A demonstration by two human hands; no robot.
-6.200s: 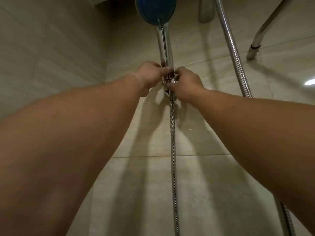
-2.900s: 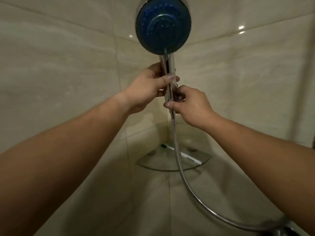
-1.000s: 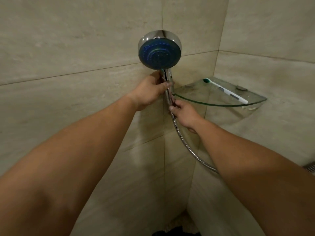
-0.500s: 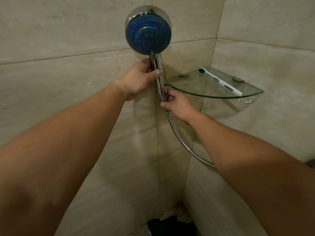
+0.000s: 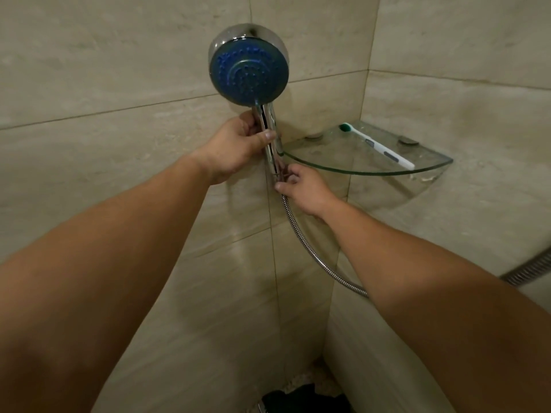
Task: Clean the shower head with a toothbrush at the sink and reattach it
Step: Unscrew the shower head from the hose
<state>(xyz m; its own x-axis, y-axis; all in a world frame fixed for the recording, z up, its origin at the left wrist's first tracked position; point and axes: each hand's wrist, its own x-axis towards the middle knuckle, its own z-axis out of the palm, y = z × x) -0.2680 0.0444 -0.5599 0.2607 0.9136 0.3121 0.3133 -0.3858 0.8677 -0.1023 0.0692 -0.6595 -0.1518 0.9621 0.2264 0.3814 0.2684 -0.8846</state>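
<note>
Two hands were on the shower head [image 5: 249, 72], which we held upright in the corner of the tiled walls [image 5: 104, 70], its round blue face turned toward us and its chrome handle pointing down. Our left hand [image 5: 235, 146] was wrapped around the upper part of the handle, thumb laid across the front and fingers curled behind it. Our right hand [image 5: 302, 187] was lower, at the foot of the handle, where its thumb and fingers pinched the joint with the hose [image 5: 310, 254]; the fitting itself was mostly hidden by the fingers, so we could not tell whether it was fully seated. From that joint the ribbed metal hose dropped, curved to the right, passed behind our right forearm and showed again at the right edge. Just to the right of the handle, a glass corner shelf [image 5: 429, 167] was fixed to both walls, its front rim close to our right hand but not touching it. On the shelf lay a toothbrush [image 5: 380, 147], white with grey grips, its green bristled end toward the corner and its tail toward the shelf's front edge. Down at the bottom of the corner we saw something dark [image 5: 301, 400] that we could not make out.
</note>
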